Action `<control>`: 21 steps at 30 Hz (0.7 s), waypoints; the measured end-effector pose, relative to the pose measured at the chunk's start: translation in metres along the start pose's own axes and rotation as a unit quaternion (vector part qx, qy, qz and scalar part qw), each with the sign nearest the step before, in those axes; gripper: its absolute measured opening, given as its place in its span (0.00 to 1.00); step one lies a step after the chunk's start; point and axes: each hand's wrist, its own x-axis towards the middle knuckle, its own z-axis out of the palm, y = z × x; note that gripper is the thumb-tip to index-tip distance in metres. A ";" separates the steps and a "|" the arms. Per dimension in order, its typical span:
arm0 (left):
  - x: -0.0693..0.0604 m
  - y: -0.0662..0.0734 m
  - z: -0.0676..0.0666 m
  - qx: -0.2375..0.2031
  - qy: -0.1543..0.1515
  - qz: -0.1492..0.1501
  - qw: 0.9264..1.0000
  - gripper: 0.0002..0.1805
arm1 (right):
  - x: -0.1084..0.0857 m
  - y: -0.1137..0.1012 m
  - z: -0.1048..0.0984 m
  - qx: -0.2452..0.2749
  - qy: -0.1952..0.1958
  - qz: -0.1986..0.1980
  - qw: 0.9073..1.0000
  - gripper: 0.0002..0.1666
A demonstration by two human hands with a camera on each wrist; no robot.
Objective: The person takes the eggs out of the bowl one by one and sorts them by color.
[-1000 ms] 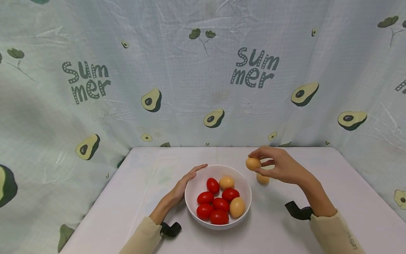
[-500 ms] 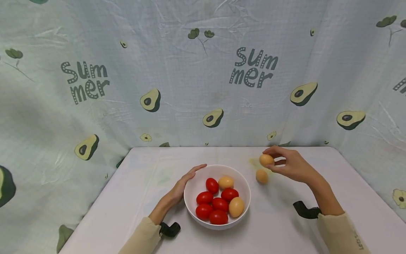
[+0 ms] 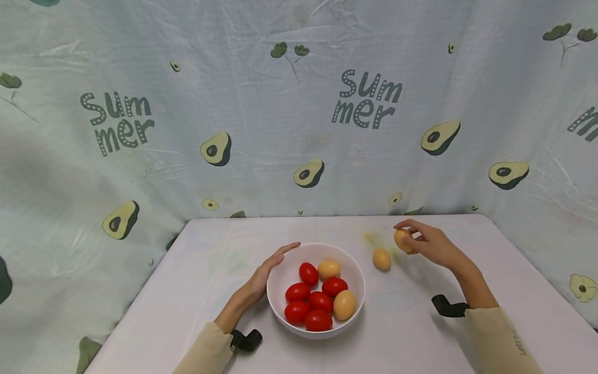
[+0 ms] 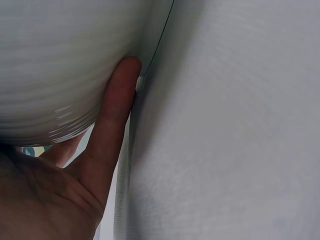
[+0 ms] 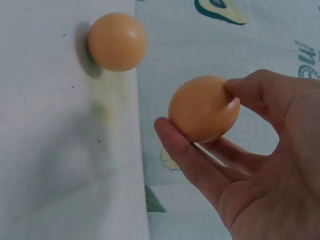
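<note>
A white bowl (image 3: 275,305) holds several red eggs (image 3: 320,301) and two light brown eggs (image 3: 344,305). My left hand (image 3: 261,278) rests against the bowl's left side; in the left wrist view its fingers (image 4: 107,125) lie straight along the ribbed outer wall (image 4: 60,65). To the right of the bowl, my right hand (image 3: 434,245) pinches a brown egg (image 5: 202,110) between thumb and fingers. It is held a little above the table. Another brown egg (image 3: 382,259) lies on the table between the bowl and my right hand.
The white table (image 3: 224,244) reaches back to a hanging cloth (image 3: 261,104) printed with avocados and lettering. Faint yellow-green stains (image 3: 374,239) mark the tabletop near the loose egg. A black wrist mount (image 3: 448,306) juts from each wrist.
My right hand has moved to the right with its egg, away from the bowl, and lowered slightly. The loose egg, partly hidden before, now shows whole. My left hand stays at the bowl.
</note>
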 end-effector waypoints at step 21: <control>0.000 0.000 0.000 -0.003 0.000 0.007 1.000 0.30 | 0.002 0.025 0.018 -0.043 -0.059 0.069 0.995 0.38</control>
